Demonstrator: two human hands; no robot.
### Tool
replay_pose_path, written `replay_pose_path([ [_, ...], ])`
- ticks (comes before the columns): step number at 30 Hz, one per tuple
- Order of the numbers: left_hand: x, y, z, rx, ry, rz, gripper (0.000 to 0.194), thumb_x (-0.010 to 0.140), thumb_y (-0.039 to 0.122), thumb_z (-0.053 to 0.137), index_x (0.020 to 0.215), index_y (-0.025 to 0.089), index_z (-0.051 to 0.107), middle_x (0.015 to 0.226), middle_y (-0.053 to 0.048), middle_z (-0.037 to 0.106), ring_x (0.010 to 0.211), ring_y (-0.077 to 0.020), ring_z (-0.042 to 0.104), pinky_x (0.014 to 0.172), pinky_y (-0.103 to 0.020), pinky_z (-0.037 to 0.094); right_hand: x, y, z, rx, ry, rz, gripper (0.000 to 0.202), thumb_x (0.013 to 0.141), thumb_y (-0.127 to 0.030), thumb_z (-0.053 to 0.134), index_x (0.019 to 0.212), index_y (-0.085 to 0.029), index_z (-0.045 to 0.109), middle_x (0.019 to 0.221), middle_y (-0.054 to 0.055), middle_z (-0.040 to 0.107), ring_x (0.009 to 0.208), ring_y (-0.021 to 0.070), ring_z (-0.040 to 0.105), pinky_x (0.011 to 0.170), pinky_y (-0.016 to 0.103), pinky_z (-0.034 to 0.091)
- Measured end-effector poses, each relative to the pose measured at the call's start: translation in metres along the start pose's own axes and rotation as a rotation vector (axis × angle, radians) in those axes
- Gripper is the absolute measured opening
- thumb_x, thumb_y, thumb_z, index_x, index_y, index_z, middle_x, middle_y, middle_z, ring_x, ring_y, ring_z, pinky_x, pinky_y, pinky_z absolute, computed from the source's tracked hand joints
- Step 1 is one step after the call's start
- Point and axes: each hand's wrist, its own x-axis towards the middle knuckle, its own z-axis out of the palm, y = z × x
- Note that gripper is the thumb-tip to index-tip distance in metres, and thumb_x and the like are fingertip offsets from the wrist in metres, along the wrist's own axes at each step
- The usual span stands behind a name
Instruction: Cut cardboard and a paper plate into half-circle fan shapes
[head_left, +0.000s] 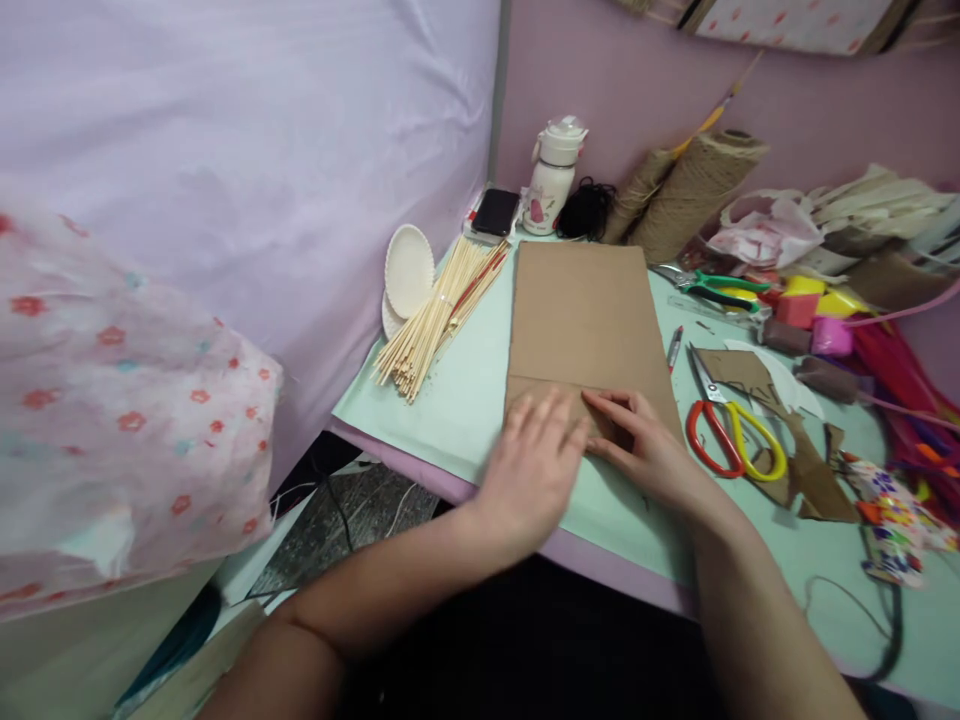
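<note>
A brown rectangular cardboard sheet (581,310) lies on the pale green table, a line crossing it near its front end. I cannot tell whether that line is a fold or the edge of a second piece. My left hand (534,465) rests flat on the cardboard's near left part, fingers stretched out. At the near right part, my right hand (646,445) touches the cardboard with its fingertips, thumb and forefinger apart. Red-and-yellow-handled scissors (724,425) lie to the right of my right hand, and a pen (676,348) lies beside the cardboard's right edge.
Left of the cardboard are a bundle of wooden sticks (442,315) and white oval dishes (409,272). Behind stand a phone (496,212), a white bottle (551,185), black yarn (587,210) and twine spools (679,200). Green-handled pliers (720,288) and cardboard scraps (817,475) lie right.
</note>
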Motion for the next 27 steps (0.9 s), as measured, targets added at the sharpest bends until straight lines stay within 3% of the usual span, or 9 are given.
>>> replay_pose_path([
  [2,-0.001,0.016,0.02,0.102,-0.058,-0.045,0.068,0.087,0.035,0.06,0.144,0.002,0.038,0.155,-0.026,0.024,0.147,-0.0342,0.011,0.12,-0.051,0.014,0.0,0.001,0.0,0.011,-0.001,-0.003,0.052,0.087,-0.041,0.057,0.137,-0.027,0.052,0.122,0.011,0.051,0.12,0.0289,0.05,0.104,0.048,0.042],
  [5,0.0,0.02,0.042,0.196,-0.082,-0.108,0.091,0.082,0.054,0.06,0.146,-0.004,0.031,0.156,-0.029,0.017,0.147,-0.0366,0.007,0.12,-0.051,0.013,0.001,0.002,0.0,0.009,-0.013,0.005,0.054,0.086,-0.042,0.059,0.137,-0.025,0.053,0.123,0.012,0.05,0.121,0.0296,0.049,0.105,0.049,0.041],
  [10,-0.002,0.012,0.048,0.271,-0.039,-0.085,0.091,0.083,0.061,0.054,0.146,-0.001,0.033,0.156,-0.026,0.02,0.147,-0.0362,0.011,0.12,-0.049,0.014,0.001,0.005,0.001,0.009,-0.012,0.001,0.055,0.085,-0.043,0.06,0.137,-0.025,0.053,0.123,0.011,0.051,0.122,0.0299,0.05,0.105,0.048,0.042],
  [17,-0.005,0.018,0.046,0.446,-0.022,-0.095,0.083,0.088,0.061,0.046,0.146,0.003,0.034,0.156,-0.022,0.026,0.147,-0.0328,0.016,0.119,-0.045,0.015,0.001,0.006,0.001,-0.001,-0.019,0.001,0.056,0.086,-0.047,0.059,0.137,-0.027,0.052,0.125,0.011,0.05,0.123,0.0304,0.05,0.105,0.048,0.042],
  [27,-0.006,0.017,0.047,0.451,-0.007,-0.1,0.083,0.087,0.062,0.046,0.146,0.004,0.034,0.156,-0.022,0.026,0.146,-0.0343,0.018,0.117,-0.047,0.016,0.0,0.006,0.002,-0.002,-0.013,-0.013,0.055,0.085,-0.045,0.059,0.137,-0.028,0.052,0.123,0.011,0.051,0.121,0.0309,0.051,0.105,0.049,0.043],
])
